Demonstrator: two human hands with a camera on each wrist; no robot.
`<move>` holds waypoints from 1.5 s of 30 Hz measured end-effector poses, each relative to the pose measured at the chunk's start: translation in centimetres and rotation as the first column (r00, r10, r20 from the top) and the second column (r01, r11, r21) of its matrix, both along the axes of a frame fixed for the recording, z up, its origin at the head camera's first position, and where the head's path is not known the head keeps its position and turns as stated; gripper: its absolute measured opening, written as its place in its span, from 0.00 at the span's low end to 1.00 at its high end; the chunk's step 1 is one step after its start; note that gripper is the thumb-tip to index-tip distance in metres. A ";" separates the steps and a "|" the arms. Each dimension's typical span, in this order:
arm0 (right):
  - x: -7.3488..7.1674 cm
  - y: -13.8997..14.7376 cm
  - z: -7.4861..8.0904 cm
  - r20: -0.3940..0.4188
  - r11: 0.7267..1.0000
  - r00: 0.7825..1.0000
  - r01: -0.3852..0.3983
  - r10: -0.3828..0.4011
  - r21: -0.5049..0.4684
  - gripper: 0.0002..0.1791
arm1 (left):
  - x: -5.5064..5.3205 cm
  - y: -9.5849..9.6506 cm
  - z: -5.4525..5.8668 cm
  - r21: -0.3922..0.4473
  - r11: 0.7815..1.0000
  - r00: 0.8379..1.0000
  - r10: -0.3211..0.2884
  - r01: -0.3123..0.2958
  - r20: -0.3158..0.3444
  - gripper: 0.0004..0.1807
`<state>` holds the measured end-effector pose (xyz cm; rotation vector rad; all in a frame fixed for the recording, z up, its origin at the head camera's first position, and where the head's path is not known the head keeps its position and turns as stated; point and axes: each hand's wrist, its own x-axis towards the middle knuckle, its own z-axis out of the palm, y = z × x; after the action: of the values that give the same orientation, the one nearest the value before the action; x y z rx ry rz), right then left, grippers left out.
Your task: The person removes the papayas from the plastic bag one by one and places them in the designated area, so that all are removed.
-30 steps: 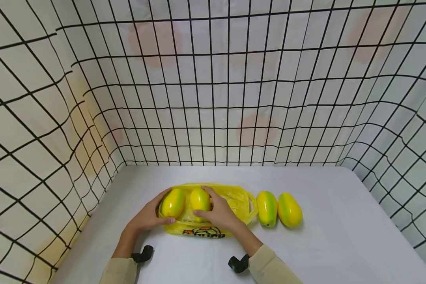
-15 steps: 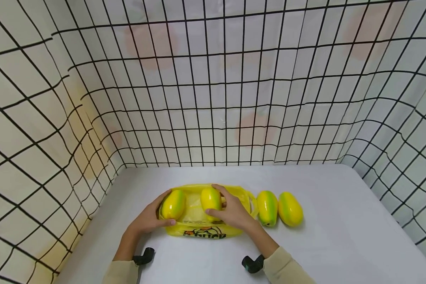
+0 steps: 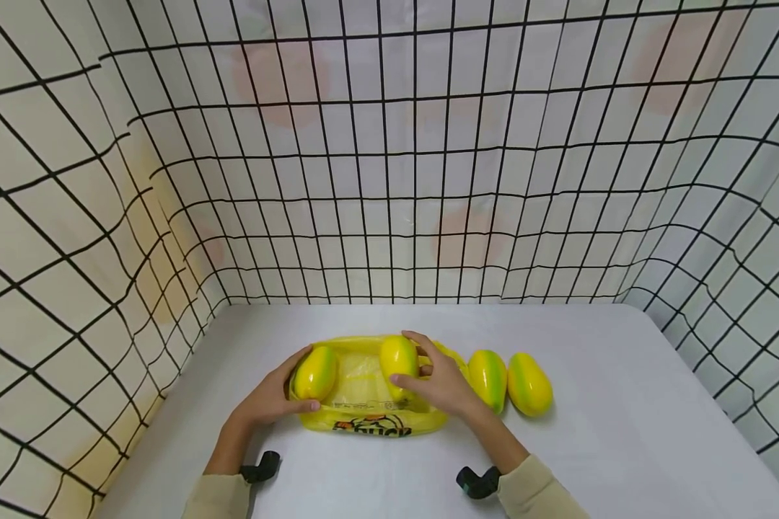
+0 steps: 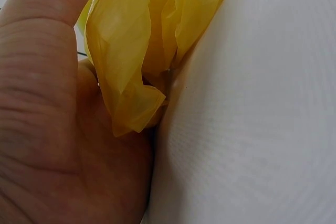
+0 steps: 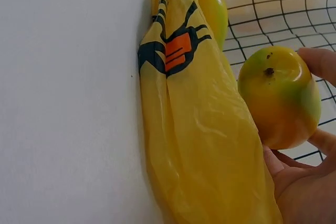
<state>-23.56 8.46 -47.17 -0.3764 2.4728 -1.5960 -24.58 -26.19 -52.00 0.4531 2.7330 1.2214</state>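
A yellow plastic bag (image 3: 422, 424) with a dark printed picture lies on the table, its mouth spread open upward. At its left end, my left hand (image 3: 269, 396) grips the bag, thumb on the near side and fingers on the far side. One yellow-green mango (image 3: 316, 373) rests inside, right by that hand. My right hand (image 3: 444, 386) holds another mango (image 3: 399, 364) between thumb and fingers, over the right half of the opening. In the right wrist view, this held mango (image 5: 281, 98) shows its stem end beside the bag wall (image 5: 210, 140).
Two more mangoes, a left one (image 3: 487, 378) and a right one (image 3: 530, 384), lie side by side on the white table (image 3: 623, 418) right of the bag. A black wire grid (image 3: 415, 194) stands behind and along both sides. Each wrist wears a black camera mount.
My right hand has moved to the right with its mango, from the middle of the bag's opening toward its right end. The left hand keeps its hold in the same place.
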 end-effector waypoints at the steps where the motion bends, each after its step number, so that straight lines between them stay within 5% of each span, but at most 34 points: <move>1: 0.0 0.1 0.1 0.002 1.000 1.000 0.004 -0.004 -0.010 0.42 | 0.0 0.0 0.0 -0.003 1.000 1.000 0.000 0.000 -0.001 0.58; 17: -0.3 2.5 0.4 0.025 0.992 0.999 0.028 -0.025 -0.120 0.42 | -0.1 0.2 0.1 0.067 0.998 0.999 -0.020 0.022 -0.025 0.57; 45: 0.3 6.9 2.2 0.003 0.992 0.998 0.058 -0.058 -0.113 0.41 | 0.1 0.1 0.0 -0.011 1.000 1.000 0.003 -0.003 -0.010 0.59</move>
<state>-23.21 15.32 -45.01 -0.3226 2.4216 -1.7637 -24.45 -26.08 -51.97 0.4547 2.7480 1.2074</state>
